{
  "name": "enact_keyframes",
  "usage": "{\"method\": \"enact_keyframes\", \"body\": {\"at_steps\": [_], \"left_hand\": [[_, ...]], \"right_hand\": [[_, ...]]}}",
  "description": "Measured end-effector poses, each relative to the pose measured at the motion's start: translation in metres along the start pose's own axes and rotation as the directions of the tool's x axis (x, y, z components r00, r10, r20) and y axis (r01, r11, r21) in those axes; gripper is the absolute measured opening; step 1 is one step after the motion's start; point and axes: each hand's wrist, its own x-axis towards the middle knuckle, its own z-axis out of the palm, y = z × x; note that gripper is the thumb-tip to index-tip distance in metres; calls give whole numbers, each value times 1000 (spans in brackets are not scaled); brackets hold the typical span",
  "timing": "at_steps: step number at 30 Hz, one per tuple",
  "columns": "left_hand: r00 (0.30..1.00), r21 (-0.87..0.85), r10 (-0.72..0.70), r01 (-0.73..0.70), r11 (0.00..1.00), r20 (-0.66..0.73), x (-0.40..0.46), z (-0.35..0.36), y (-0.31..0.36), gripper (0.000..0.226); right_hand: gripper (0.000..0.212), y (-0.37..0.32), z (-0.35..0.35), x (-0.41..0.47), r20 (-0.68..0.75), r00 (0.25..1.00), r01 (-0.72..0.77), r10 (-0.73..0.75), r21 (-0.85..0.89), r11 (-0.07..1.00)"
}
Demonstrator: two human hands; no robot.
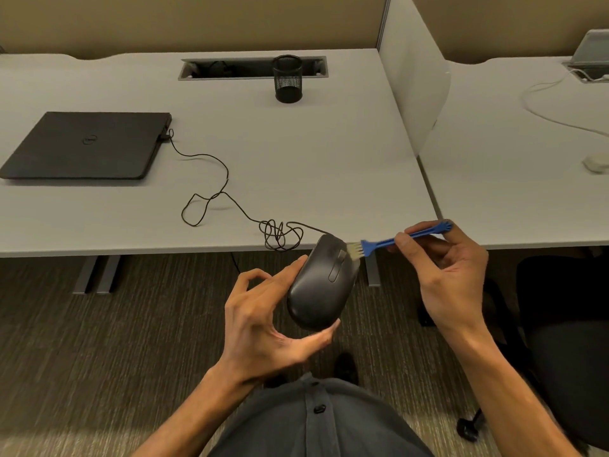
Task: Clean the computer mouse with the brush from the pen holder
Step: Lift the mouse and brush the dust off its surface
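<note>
My left hand [263, 321] holds a black wired computer mouse [321, 285] off the desk, in front of its near edge, gripped between thumb and fingers. My right hand [441, 275] pinches the handle of a small blue brush [392, 240]. The brush's pale bristles touch the front right of the mouse, beside the scroll wheel. The mouse's thin black cable [227, 196] loops across the desk to a shut black laptop [89, 143]. A black mesh pen holder [287, 79] stands at the back of the desk with nothing visible in it.
The grey desk [296, 153] has a cable slot [253, 67] at the back. A white divider panel [415, 80] separates it from a second desk on the right with white cables. A black chair [566, 324] stands at right over carpet.
</note>
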Motion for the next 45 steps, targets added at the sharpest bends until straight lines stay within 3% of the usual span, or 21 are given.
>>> {"method": "enact_keyframes", "body": {"at_steps": [2,5,7,10,12,18,32,40,45], "left_hand": [[1000,-8,-4,4,1000,7,-1,0,0,76],[1000,-1,-23,23,1000,17,-1,0,0,77],[999,-6,-43,43,999,12,-1,1,-2,77],[998,-15,-63,63,998,-7,0,0,-4,78],[998,-15,-61,61,998,-18,2,0,-5,77],[999,30,-28,29,999,-37,12,4,-4,78],[995,43,-43,47,998,-92,14,4,-9,77],[992,-47,-120,118,992,-50,18,-1,-12,75],[997,-83,-69,68,994,-17,20,-4,-15,75]], "right_hand": [[11,0,-3,0,-72,997,26,-25,4,1000],[11,-4,-5,-6,47,994,92,-94,45,995],[12,-2,-4,-8,79,995,61,-59,-17,998],[13,-1,-2,-9,-85,996,11,-21,-114,993],[14,-6,4,-15,-120,988,84,-95,-95,992],[13,-29,36,-48,65,961,271,-268,-38,962],[13,-26,35,-55,150,889,458,-433,-264,849],[13,-16,15,-28,101,888,459,-448,-238,856],[14,-7,8,2,26,925,373,-379,-253,893]]}}
